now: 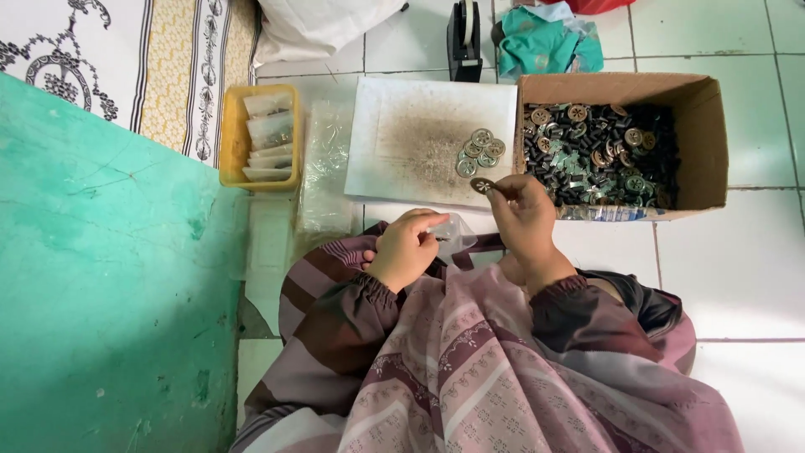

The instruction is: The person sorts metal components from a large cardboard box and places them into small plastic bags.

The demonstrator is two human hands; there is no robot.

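The right hand (524, 210) pinches a round metal button (482, 185) over the white sheet's (394, 168) near edge, just short of the button pile (480, 152), while the left hand (407, 247) grips a small clear bag (449, 231) close beside it.

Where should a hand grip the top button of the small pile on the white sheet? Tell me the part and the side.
Grip the top button by its rim, pinching across two opposite edges, coming from straight above. It lies flat and round on the pile on the white sheet, so only its edge offers purchase. The cardboard box wall likely blocks the right side.
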